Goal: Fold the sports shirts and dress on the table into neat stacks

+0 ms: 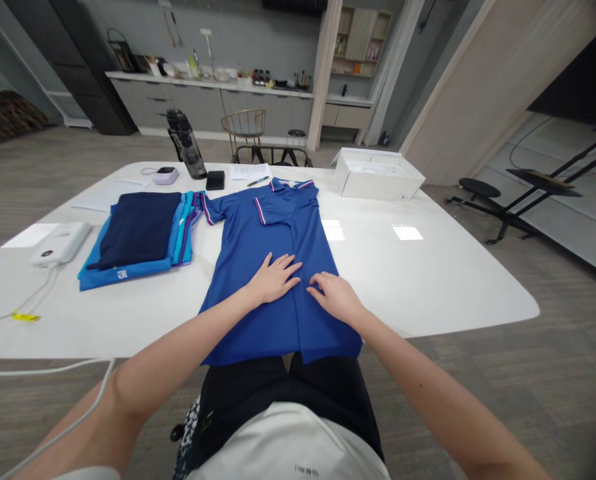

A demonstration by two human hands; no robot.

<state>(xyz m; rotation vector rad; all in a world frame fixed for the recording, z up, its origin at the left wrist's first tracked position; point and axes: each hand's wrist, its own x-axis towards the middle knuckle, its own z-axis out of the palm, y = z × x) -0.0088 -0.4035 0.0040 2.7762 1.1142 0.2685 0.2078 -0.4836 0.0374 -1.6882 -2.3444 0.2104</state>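
blue shirt, smooth fabric, one side folded inward

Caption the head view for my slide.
Left hand spread on a partly folded blue polo shirt, right hand alongside, stacked clothes nearby on the white table.

A white table bears a blue shirt, folded clothes, a bottle and a box.
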